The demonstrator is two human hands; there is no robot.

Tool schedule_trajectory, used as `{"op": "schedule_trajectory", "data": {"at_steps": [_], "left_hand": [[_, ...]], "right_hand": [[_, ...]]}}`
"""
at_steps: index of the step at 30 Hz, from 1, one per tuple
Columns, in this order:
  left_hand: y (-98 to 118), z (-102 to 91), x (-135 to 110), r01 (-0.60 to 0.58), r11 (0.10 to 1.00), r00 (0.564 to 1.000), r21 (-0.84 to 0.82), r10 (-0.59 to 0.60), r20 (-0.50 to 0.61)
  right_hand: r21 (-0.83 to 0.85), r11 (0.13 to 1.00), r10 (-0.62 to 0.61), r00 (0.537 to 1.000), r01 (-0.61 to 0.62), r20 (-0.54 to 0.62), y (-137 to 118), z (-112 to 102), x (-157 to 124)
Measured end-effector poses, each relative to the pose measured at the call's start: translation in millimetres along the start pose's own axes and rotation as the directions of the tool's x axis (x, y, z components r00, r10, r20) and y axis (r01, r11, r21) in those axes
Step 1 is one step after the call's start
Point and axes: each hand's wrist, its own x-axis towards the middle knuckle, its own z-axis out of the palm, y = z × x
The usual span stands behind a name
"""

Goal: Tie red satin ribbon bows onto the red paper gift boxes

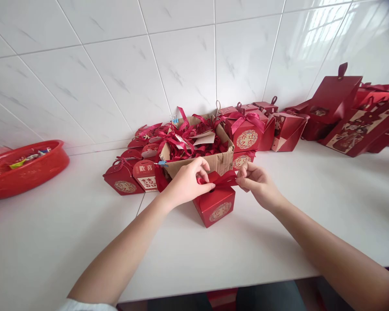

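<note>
While I watch the head view remotely, the red gift box [221, 211] sits mid-tabletop [230, 255], just in front of the cardboard box [221, 161]. Right hand [257, 185] pinches the red ribbon [227, 177] between thumb and fingers, off the gift box's right top edge. Left hand [192, 181] curls over the top, thumb at the ribbon; whether it pinches, I can't tell. Tight room behind; I see white surface toward the near edge, toward the red basin [48, 170] at left, and rightward below the wrist.
</note>
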Motion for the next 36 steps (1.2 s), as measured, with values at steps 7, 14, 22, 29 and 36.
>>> {"op": "schedule_trajectory", "data": {"at_steps": [7,14,22,29,36], "left_hand": [[-5.7,-0.2,2.2,0.019,1.000,1.000,-0.012,-0.018,0.013],[5.5,-33.0,-9.9,0.075,0.991,0.997,0.112,-0.073,-0.022],[23.3,-38.2,-29.7,0.130,0.900,0.973,0.417,-0.197,0.121],[17.1,-26.7,-36.2,0.055,0.875,0.993,0.481,-0.100,0.068],[19.7,-43.8,-62.7,-0.066,0.813,0.974,0.579,-0.074,0.215]], "right_hand": [[0.155,0.988,-0.043,0.994,0.026,0.105,-6.0,-16.1,2.6],[-0.411,0.880,-0.288,0.956,0.240,-0.059,-43.0,2.6,12.1],[-0.872,0.385,0.267,0.867,0.303,0.420,-78.2,45.3,44.0],[-0.904,0.260,0.214,0.893,0.339,0.396,-47.9,57.8,41.7],[-0.889,0.323,0.261,0.872,0.324,0.413,-48.6,50.5,45.5]]}}
